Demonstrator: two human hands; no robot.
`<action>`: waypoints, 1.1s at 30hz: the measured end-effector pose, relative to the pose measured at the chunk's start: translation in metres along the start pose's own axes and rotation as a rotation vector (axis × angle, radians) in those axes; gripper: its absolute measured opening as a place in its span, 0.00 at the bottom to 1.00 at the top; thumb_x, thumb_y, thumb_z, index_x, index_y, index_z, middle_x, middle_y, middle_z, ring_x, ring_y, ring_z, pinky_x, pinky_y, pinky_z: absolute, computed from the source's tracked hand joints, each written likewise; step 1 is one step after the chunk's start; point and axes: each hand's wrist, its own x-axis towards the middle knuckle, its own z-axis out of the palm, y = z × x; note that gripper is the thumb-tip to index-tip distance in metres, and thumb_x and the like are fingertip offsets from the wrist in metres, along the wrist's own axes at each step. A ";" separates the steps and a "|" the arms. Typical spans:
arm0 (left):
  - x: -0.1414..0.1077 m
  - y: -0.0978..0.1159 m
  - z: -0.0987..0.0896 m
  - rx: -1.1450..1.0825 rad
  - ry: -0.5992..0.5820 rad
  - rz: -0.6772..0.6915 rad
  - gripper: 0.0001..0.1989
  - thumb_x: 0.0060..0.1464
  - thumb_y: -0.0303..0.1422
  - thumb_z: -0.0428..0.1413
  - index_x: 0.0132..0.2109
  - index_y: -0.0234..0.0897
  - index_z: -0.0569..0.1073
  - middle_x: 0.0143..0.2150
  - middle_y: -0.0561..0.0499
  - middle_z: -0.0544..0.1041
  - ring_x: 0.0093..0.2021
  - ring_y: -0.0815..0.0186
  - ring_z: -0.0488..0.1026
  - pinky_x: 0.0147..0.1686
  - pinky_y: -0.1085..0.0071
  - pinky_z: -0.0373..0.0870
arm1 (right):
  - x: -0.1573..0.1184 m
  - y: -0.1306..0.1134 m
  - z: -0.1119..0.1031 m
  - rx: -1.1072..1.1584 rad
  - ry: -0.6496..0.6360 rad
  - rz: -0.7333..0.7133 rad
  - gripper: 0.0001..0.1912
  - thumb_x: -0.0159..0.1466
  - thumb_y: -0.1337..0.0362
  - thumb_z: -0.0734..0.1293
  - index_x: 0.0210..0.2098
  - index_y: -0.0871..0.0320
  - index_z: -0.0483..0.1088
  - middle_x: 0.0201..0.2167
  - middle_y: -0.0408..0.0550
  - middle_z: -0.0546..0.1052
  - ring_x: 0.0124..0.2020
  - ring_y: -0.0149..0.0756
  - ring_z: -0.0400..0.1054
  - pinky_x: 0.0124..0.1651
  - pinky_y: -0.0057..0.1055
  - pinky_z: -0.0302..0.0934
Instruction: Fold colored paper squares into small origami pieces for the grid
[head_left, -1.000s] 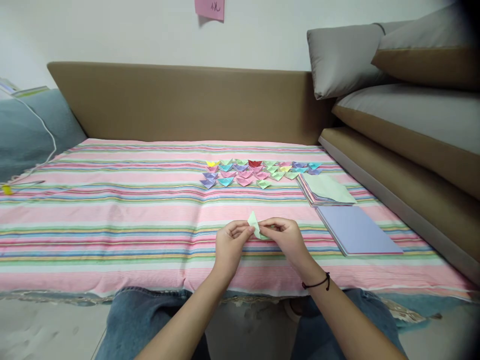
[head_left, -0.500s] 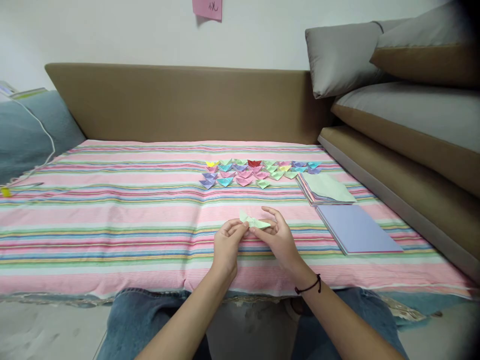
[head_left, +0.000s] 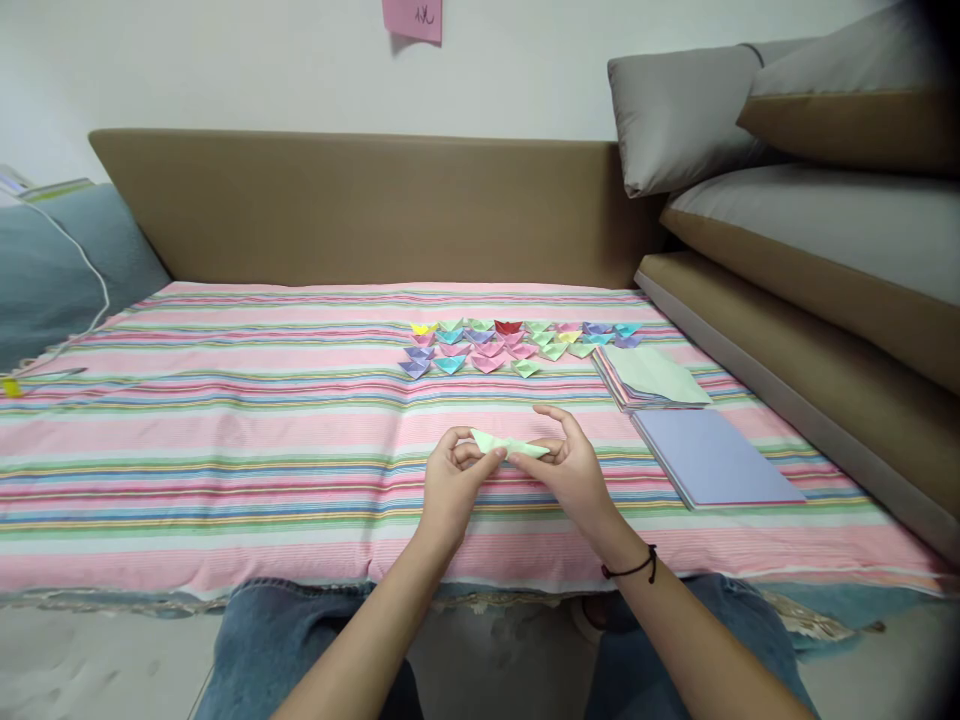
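A pale green folded paper (head_left: 510, 445) with pointed ends is held between both hands above the striped cloth (head_left: 300, 430). My left hand (head_left: 457, 480) pinches its left part, thumb at the lower middle. On the other side, my right hand (head_left: 574, 475) grips the right part between thumb and fingers, its index finger raised off the paper. Beyond the hands lie several small folded paper boats in rows, among them a red one (head_left: 508, 328), a yellow one (head_left: 424, 329) and, nearest the hands, a green one (head_left: 526, 368).
To the right lie a stack of light green sheets (head_left: 660, 375) and a stack of lilac sheets (head_left: 720, 458). Grey and brown cushions (head_left: 810, 220) are piled at the right. A brown backrest (head_left: 360, 210) stands behind. A white cable (head_left: 94, 270) runs at the left.
The folded paper has turned more level and looks wider and flatter. Both hands have shifted slightly, the right one outward to the right.
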 end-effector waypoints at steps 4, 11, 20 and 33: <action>0.001 -0.001 -0.002 -0.012 0.004 0.037 0.20 0.38 0.32 0.66 0.36 0.37 0.64 0.19 0.61 0.69 0.24 0.71 0.69 0.32 0.73 0.66 | -0.002 -0.001 0.002 0.020 -0.047 0.015 0.37 0.46 0.64 0.74 0.52 0.54 0.54 0.20 0.36 0.73 0.20 0.31 0.67 0.24 0.25 0.59; 0.000 0.000 0.000 -0.105 -0.016 -0.008 0.22 0.37 0.31 0.66 0.36 0.39 0.61 0.18 0.63 0.68 0.23 0.72 0.70 0.31 0.75 0.67 | -0.002 -0.003 0.002 0.005 -0.052 -0.002 0.32 0.47 0.62 0.75 0.45 0.52 0.55 0.18 0.33 0.71 0.19 0.31 0.68 0.23 0.24 0.58; 0.000 0.002 0.000 -0.083 -0.019 -0.042 0.21 0.38 0.34 0.66 0.38 0.37 0.65 0.17 0.62 0.69 0.24 0.72 0.71 0.31 0.76 0.69 | 0.004 -0.004 -0.008 0.018 -0.058 0.000 0.28 0.49 0.60 0.75 0.42 0.54 0.56 0.18 0.38 0.75 0.24 0.36 0.72 0.31 0.29 0.65; -0.003 0.006 -0.002 0.010 -0.065 -0.068 0.15 0.46 0.41 0.61 0.32 0.33 0.68 0.31 0.52 0.74 0.37 0.62 0.76 0.38 0.66 0.74 | 0.005 -0.004 -0.017 -0.104 0.035 -0.194 0.09 0.52 0.60 0.72 0.31 0.58 0.76 0.30 0.49 0.79 0.32 0.40 0.74 0.38 0.36 0.71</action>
